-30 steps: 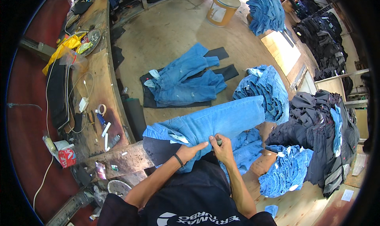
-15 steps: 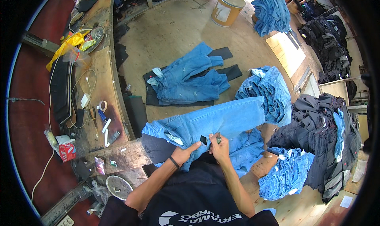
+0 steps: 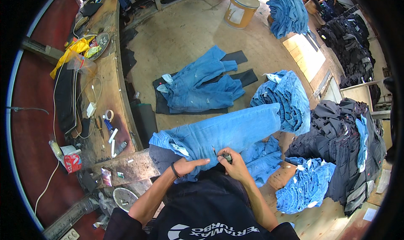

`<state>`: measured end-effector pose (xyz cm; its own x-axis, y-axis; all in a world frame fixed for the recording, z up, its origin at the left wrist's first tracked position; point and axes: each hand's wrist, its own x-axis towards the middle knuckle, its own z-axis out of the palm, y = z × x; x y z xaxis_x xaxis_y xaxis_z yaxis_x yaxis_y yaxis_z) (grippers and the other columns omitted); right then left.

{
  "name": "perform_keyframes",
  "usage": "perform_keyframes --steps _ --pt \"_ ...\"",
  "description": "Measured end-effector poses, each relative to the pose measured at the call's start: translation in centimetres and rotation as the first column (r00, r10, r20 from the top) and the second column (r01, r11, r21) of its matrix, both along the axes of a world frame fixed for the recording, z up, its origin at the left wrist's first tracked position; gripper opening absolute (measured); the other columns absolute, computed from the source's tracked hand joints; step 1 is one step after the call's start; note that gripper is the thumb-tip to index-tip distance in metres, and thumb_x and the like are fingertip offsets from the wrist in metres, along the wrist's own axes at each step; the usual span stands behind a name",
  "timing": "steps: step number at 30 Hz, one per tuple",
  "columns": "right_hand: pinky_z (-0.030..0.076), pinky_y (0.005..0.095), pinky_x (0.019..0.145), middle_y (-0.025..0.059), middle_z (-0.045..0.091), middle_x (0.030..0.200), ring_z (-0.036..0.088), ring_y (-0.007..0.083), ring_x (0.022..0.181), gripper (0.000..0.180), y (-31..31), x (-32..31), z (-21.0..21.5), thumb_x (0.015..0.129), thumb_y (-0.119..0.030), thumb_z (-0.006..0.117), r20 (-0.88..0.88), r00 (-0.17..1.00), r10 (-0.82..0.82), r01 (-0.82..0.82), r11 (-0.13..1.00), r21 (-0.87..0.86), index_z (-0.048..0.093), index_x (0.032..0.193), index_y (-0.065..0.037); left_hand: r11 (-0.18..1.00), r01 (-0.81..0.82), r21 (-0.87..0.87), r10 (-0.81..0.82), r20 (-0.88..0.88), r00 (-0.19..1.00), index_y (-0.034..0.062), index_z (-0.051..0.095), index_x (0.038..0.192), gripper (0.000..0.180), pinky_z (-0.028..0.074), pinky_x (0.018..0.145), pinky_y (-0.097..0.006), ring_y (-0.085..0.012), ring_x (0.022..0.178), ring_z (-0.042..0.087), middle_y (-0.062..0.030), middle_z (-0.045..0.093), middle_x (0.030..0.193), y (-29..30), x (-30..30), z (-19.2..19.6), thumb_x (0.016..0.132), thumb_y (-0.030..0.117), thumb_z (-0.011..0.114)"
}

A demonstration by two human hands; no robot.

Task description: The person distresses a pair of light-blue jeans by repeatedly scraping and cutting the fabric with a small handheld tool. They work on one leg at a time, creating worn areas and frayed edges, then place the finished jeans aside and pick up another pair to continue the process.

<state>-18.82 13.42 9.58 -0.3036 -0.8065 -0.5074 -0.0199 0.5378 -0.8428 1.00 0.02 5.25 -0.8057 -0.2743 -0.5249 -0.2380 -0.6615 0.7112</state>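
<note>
A pair of light blue jeans (image 3: 235,126) lies stretched across a dark grey support (image 3: 162,158) in front of me. My left hand (image 3: 188,166), a dark band at its wrist, rests on the near side of the denim with a digit stretched out to the right; its other fingers are partly hidden. Just right of it, my right hand (image 3: 234,164) is closed round a small tool with a dark greenish handle (image 3: 227,157). A thin dark tip points from that hand onto the denim; the tool's exact kind cannot be made out.
Folded jeans stacks stand right, one beyond the work (image 3: 284,101) and one nearer (image 3: 305,185). Dark garments (image 3: 336,135) pile up farther right. More jeans (image 3: 198,86) lie ahead on dark cloth. A wooden bench (image 3: 115,126) with tape, pliers and cables runs along the left.
My left hand has shifted left, its digit now stretched along the denim. My right hand has turned and lowered slightly; the small dark square between the hands now appears as a thin tip.
</note>
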Motion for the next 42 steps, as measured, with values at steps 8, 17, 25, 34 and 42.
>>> perform_keyframes --steps 8,17,25,34,42 --pt "0.050 0.0297 0.050 0.0028 0.059 0.075 0.055 0.0106 0.056 0.019 -0.8 -0.5 -0.1 0.101 -0.017 0.067 0.165 0.986 0.020 -0.036 0.995 0.092 0.067 0.107 0.001 0.996 -0.031 -0.087 0.034 0.033 0.999 -0.0014 0.064 0.138 0.044 0.049 0.109 -0.036 -0.0188 0.121 0.063 -0.0068 0.068 0.134 0.4 -0.6 0.3 0.099 0.016 0.075" --pt "0.050 0.0282 0.047 -0.0004 0.056 0.070 0.055 0.0094 0.051 0.021 -0.8 0.8 -1.0 0.103 -0.020 0.065 0.209 0.973 -0.096 0.069 0.989 0.133 0.068 0.101 0.001 0.977 -0.125 -0.175 0.146 0.115 0.983 -0.0040 0.064 0.135 0.042 0.051 0.107 -0.036 -0.0203 0.120 0.064 -0.0089 0.069 0.132 2.1 -1.7 -1.8 0.101 0.019 0.073" --pt "0.040 0.0268 0.052 -0.0020 0.050 0.069 0.047 0.0086 0.057 0.010 -0.7 1.9 -1.2 0.101 -0.013 0.065 0.482 0.779 -0.402 0.322 0.915 0.243 0.065 0.099 -0.003 0.964 -0.130 -0.230 0.154 0.090 0.984 -0.0023 0.070 0.123 0.030 0.053 0.097 -0.034 -0.0172 0.108 0.066 -0.0056 0.073 0.117 2.4 -1.2 -2.5 0.102 0.018 0.070" --pt "0.039 0.0265 0.051 -0.0037 0.047 0.068 0.044 0.0074 0.057 0.014 -0.7 2.0 -0.9 0.102 -0.017 0.066 0.496 0.763 -0.414 0.327 0.910 0.257 0.064 0.100 -0.004 0.991 -0.071 -0.117 0.081 0.081 0.993 -0.0048 0.064 0.134 0.043 0.049 0.107 -0.036 -0.0218 0.122 0.063 -0.0102 0.069 0.132 1.6 -0.6 -2.7 0.100 0.021 0.072" --pt "0.041 0.0261 0.049 -0.0027 0.050 0.068 0.047 0.0067 0.056 0.017 -0.7 1.7 -0.9 0.103 -0.021 0.068 0.327 0.925 -0.194 0.144 0.975 0.171 0.065 0.101 -0.004 0.962 -0.106 -0.250 0.123 0.052 0.991 -0.0024 0.068 0.127 0.031 0.052 0.103 -0.035 -0.0186 0.114 0.065 -0.0067 0.071 0.123 2.0 -1.2 -2.6 0.102 0.017 0.069"
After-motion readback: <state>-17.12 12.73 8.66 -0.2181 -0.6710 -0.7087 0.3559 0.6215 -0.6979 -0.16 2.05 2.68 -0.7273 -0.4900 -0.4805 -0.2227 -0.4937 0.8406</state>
